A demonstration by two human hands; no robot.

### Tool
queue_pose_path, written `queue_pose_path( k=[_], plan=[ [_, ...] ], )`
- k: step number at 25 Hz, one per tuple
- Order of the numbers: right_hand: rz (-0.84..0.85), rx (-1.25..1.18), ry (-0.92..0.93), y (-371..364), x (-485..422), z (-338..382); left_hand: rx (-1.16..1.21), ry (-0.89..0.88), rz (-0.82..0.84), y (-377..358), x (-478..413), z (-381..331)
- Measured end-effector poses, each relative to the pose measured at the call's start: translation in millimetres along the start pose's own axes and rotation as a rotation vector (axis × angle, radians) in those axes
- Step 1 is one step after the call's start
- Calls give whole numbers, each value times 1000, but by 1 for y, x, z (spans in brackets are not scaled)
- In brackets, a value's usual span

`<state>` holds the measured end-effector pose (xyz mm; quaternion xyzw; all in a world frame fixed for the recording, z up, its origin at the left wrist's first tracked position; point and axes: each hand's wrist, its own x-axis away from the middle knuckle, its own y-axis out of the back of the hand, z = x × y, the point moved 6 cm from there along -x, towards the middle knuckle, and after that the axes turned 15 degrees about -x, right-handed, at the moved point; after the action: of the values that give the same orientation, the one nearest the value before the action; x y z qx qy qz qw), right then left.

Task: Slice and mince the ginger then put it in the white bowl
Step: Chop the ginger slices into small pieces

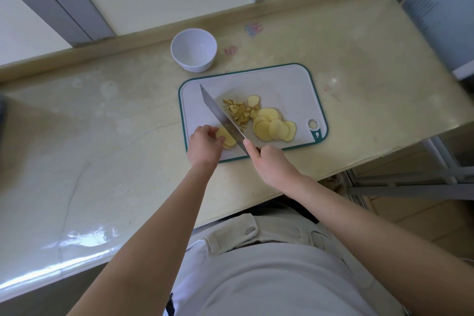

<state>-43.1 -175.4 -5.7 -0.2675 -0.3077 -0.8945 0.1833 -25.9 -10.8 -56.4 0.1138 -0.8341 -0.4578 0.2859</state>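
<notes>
A white cutting board (287,84) with a teal rim lies on the counter. On it are a small heap of minced ginger (238,111), a spread of round ginger slices (273,124) and one lone slice (253,100). My left hand (204,145) pinches a small stack of ginger slices (225,137) at the board's near left. My right hand (269,161) grips the handle of a cleaver (220,117), forefinger along the spine, its blade right beside the held stack. The white bowl (193,49) stands empty behind the board.
The beige stone counter (102,123) ends at a raised back ledge (128,38) below a window. Its right end drops off near a grey metal frame (410,182). Faint coloured stains (254,29) mark the counter behind the board.
</notes>
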Motion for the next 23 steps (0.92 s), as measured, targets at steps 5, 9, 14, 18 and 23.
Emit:
queue_pose_path(
  k=[5,9,14,18,23],
  plan=[
    [55,9,-16,-2,-2,3,-17,3,18,1,-3,0],
    [51,27,-26,-6,-5,4,-27,6,34,1,-4,1],
    [61,-5,-26,-12,-11,-2,-21,2,44,1,-5,2],
    [67,-1,-34,-15,-13,-9,-26,-12,39,2,-5,1],
    [43,-22,-5,-11,-14,-4,-33,-11,40,-1,-4,0]
  ],
)
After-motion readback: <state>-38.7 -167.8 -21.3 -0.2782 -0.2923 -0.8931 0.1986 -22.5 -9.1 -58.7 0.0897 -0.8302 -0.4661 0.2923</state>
